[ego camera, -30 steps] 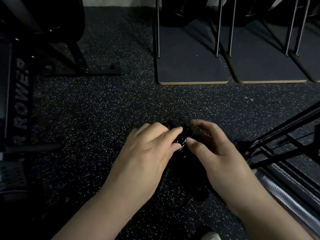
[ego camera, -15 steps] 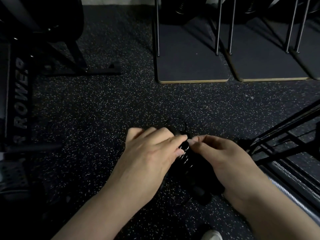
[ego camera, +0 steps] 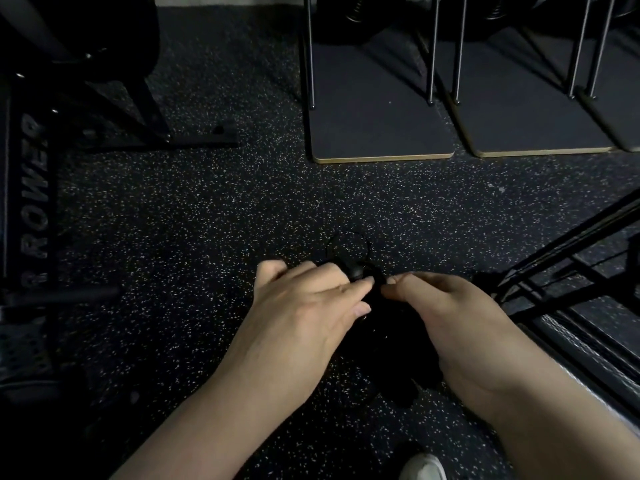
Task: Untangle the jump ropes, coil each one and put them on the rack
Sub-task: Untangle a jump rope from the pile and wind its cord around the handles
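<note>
**A:** So where are the jump ropes (ego camera: 375, 317) sitting? It's all pretty dark.

**B:** A black bundle is seen right between the two hands, low over the speckled floor (ego camera: 214, 216). A thin loop of cord (ego camera: 348, 245) is poking out just past the fingertips, lying on the floor.

**A:** And the hands?

**B:** The left hand (ego camera: 304, 313) is curled over the left side of the bundle, with a black rounded bit gripped at its fingertips. The right hand (ego camera: 446, 317) is closed too, and something at the top of the tangle is pinched between thumb and forefinger. The two sets of fingertips are nearly touching.

**A:** Anything else around?

**B:** A rower (ego camera: 33, 188) is seen well off to the left of the left hand, flat boards (ego camera: 381, 133) with metal rods far ahead, and a black frame (ego camera: 561, 261) just right of the right hand. A shoe toe (ego camera: 424, 467) is visible near the right forearm.
</note>
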Tool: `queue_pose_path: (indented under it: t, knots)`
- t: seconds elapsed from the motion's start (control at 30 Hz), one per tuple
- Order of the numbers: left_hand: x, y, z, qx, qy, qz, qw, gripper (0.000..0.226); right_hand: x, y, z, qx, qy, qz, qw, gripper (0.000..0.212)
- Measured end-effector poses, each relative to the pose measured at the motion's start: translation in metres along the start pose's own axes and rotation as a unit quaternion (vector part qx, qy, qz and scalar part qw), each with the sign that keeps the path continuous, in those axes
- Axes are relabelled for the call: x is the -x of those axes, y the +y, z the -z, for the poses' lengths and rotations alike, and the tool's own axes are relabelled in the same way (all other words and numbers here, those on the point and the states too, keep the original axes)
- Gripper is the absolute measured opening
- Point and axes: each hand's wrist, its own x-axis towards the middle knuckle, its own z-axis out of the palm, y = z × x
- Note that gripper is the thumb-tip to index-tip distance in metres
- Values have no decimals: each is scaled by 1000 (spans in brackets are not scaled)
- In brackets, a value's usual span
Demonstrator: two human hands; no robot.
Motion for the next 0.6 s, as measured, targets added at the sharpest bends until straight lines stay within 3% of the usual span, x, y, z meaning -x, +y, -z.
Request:
queue_pose_path:
  t: [0.2, 0.4, 0.6]
  knots:
    - [-3, 3, 4, 0, 7, 27, 1000, 36, 2, -3, -1, -37, -65, 25, 997, 14]
    - [-2, -4, 9, 85, 14, 81, 993, 38, 1, 0, -3, -35, -74, 71, 994, 6]
    - [0, -4, 10, 117, -2, 73, 991, 44, 2, 1, -5, -18, -37, 102, 994, 12]
